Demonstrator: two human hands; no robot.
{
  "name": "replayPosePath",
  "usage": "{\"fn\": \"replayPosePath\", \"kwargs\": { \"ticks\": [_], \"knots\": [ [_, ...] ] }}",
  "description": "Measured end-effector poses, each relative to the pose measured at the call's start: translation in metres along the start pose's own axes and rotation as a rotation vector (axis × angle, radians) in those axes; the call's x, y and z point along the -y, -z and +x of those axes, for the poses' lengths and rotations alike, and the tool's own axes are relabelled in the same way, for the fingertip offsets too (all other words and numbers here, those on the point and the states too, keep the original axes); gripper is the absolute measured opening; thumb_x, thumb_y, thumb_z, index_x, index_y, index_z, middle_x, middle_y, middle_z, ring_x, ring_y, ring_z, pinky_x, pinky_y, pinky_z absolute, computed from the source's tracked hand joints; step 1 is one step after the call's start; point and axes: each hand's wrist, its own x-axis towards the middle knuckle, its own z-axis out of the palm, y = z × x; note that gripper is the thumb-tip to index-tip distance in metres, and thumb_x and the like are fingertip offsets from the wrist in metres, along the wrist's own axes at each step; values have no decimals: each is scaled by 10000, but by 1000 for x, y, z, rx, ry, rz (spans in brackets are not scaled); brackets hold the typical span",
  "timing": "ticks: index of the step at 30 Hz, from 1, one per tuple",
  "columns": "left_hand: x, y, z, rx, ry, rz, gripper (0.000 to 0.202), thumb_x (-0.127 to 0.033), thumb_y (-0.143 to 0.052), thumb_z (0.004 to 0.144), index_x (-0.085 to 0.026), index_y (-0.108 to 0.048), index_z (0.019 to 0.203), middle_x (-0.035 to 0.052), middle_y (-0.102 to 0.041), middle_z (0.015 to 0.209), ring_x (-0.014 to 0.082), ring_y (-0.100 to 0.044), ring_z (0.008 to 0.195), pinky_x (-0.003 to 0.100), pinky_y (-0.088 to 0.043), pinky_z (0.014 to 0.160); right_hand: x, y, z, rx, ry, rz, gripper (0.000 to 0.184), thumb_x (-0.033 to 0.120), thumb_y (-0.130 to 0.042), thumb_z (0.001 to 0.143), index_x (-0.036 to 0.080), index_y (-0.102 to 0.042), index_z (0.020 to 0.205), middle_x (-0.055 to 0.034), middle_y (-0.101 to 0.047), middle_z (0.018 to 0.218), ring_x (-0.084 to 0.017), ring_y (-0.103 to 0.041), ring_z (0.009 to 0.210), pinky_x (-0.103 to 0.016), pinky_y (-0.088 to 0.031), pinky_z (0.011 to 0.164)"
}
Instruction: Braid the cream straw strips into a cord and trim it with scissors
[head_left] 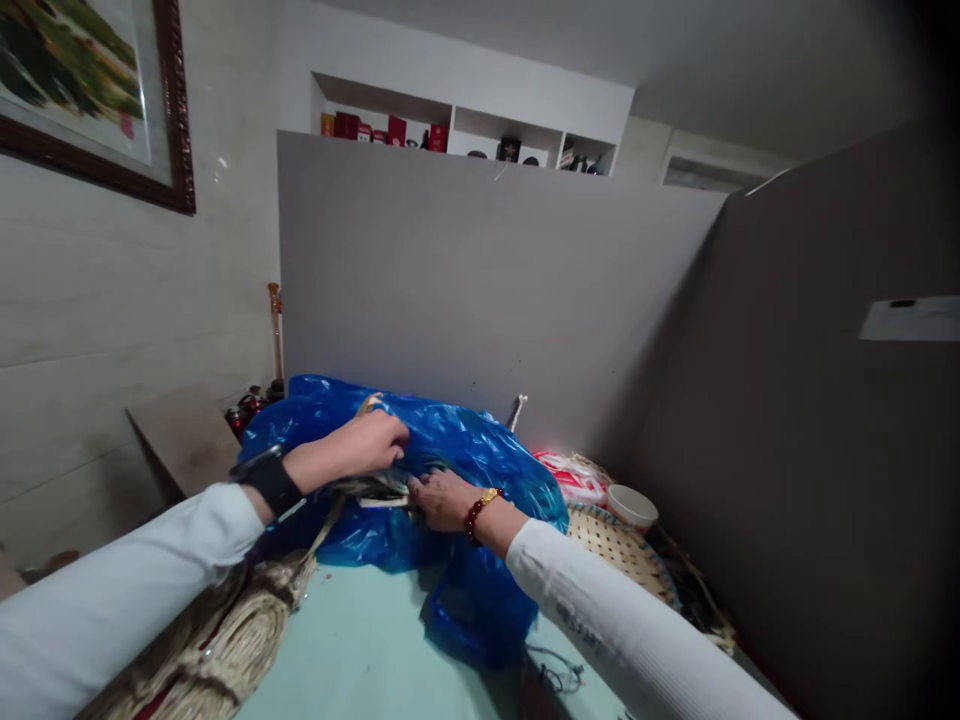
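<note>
A large crinkled blue plastic bag (480, 450) lies across the far part of the pale green table. My left hand (371, 442) is over its left half, fingers curled in; what they close on is hidden. A pale straw-like strip (369, 403) shows just behind that hand. At the bag's mouth, my right hand (446, 500) has its fingers bent onto the blue plastic. Between the hands, greyish strands and a pale flat strip (384, 502) show in the opening. A braided straw bundle (244, 640) lies under my left forearm.
On the right are a woven bamboo basket (619, 548), a white bowl (632, 507) and a red-and-white plastic package (574, 478). Dark cord (559, 670) lies near the front. A grey partition (480, 280) rises behind the table; another stands at the right.
</note>
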Motion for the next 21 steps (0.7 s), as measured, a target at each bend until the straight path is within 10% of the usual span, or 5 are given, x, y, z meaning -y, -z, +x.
{"fn": "replayPosePath", "kwargs": {
  "ticks": [7,15,21],
  "knots": [
    [27,-3,47,-259,195,-66,340,-318,-587,906,-182,-560,1217,88,-598,1238,235,-622,1027,453,-534,852,-5,12,-13,-53,107,64,283,312,-566,925,140,-575,1150,-76,-623,1101,-196,-625,938,-396,-522,817],
    [37,-61,27,62,159,-117,316,-315,-589,906,-188,-574,1195,81,-612,1211,224,-632,1001,430,-542,833,5,25,-20,-188,129,101,261,245,-544,901,133,-594,1131,-134,-635,1132,-227,-581,1022,-323,-437,875],
    [21,-56,8,85,140,-137,323,-314,-594,902,-184,-572,1198,81,-612,1208,226,-633,1001,427,-544,828,27,5,-8,-180,48,81,191,212,-507,941,159,-646,1061,-97,-661,1041,-236,-579,1040,-401,-440,917]
  ]
}}
